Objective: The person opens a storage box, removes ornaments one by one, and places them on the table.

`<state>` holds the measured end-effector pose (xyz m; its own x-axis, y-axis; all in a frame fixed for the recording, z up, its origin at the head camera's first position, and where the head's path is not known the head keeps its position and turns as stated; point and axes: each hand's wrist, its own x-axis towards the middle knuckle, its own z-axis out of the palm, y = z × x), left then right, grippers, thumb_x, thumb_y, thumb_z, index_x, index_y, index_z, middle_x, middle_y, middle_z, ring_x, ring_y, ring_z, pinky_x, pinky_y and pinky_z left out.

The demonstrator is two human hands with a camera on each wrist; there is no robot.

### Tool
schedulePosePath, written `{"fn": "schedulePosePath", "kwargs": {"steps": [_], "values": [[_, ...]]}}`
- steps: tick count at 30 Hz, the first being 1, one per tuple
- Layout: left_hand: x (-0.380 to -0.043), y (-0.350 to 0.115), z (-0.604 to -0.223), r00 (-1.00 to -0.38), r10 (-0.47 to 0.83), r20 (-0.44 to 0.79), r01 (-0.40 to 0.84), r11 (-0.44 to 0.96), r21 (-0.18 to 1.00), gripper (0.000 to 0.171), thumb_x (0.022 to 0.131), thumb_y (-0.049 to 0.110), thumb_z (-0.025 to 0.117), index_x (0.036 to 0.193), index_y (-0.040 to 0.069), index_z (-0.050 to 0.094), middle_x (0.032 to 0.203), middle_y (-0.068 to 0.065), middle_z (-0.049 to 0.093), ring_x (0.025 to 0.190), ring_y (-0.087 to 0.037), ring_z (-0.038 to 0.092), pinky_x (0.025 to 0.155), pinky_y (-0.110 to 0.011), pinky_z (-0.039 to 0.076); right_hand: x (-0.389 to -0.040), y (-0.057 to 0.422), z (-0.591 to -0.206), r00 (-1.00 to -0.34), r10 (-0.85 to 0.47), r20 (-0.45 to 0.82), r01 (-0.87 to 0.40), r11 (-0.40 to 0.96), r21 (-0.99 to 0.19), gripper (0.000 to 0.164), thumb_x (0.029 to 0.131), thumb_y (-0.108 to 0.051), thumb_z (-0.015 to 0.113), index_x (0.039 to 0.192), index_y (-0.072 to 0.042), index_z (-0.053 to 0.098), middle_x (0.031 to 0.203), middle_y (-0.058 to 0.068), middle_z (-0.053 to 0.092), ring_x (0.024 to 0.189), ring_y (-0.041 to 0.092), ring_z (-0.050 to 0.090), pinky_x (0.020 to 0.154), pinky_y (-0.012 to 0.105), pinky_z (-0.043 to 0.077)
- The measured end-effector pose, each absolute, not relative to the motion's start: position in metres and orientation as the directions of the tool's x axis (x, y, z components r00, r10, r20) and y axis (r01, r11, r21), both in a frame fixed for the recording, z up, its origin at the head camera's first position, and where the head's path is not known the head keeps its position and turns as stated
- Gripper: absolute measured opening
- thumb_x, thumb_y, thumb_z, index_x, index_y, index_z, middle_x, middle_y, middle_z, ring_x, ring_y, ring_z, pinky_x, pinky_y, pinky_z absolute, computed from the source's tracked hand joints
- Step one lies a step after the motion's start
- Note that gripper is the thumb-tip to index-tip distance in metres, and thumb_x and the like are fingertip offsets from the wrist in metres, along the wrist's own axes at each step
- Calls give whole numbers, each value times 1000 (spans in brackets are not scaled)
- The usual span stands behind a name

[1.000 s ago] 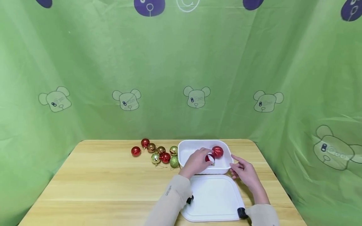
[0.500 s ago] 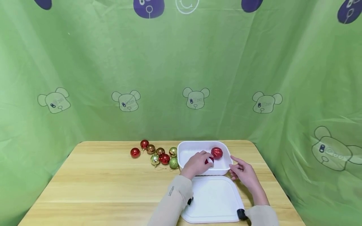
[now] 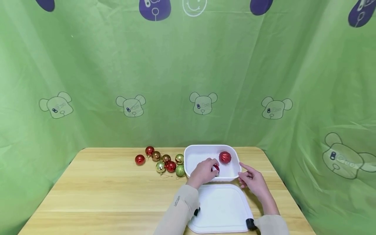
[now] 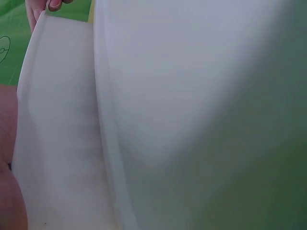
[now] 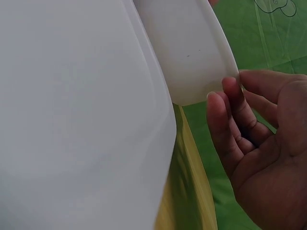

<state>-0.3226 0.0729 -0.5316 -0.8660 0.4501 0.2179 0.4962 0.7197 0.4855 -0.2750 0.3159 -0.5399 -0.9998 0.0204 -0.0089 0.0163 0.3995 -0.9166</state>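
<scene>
In the head view a white plastic box (image 3: 195,151) stands at the back of the table. My left hand (image 3: 204,170) reaches into it and holds a shiny red bauble (image 3: 216,167) between thumb and fingers, low at the near wall. Another red bauble (image 3: 225,157), with a ridged surface, lies free in the box's right half. My right hand (image 3: 255,182) grips the box's near right corner; its fingertips (image 5: 230,82) meet at that corner in the right wrist view. The left wrist view shows mainly the box's outer wall (image 4: 60,96).
A white lid (image 3: 221,209) lies flat on the wooden table (image 3: 102,195), just in front of the box, under both wrists. Left of the box several baubles cluster: red (image 3: 140,159), brown-gold, gold and a glittery green one (image 3: 180,170). Green cloth (image 3: 164,127) hangs behind.
My left hand has moved the red bauble slightly left and nearer inside the box. The box has shifted a little toward the table's far edge. My right hand keeps its place at the corner.
</scene>
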Motion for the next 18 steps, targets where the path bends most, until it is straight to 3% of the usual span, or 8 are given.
{"fn": "schedulePosePath", "kwargs": {"steps": [7, 18], "values": [[-322, 73, -532, -859, 464, 215, 507, 716, 481, 20, 98, 26, 69, 117, 21, 69, 101, 4, 65, 84, -9, 60, 82, -24, 54, -276, 316, -542, -999, 34, 15, -1, 378, -926, 60, 101, -10, 66, 156, -6, 43, 105, 24, 71, 75, 21, 71, 69, 32, 65], [-320, 72, -529, -843, 482, 238, 535, 708, 461, 21, 99, 27, 70, 119, 20, 69, 105, 5, 67, 88, -9, 64, 85, -25, 55, -276, 311, -539, -997, 59, 43, -18, 364, -931, 55, 100, -3, 64, 152, 0, 46, 97, 23, 71, 73, 23, 73, 69, 31, 65]]}}
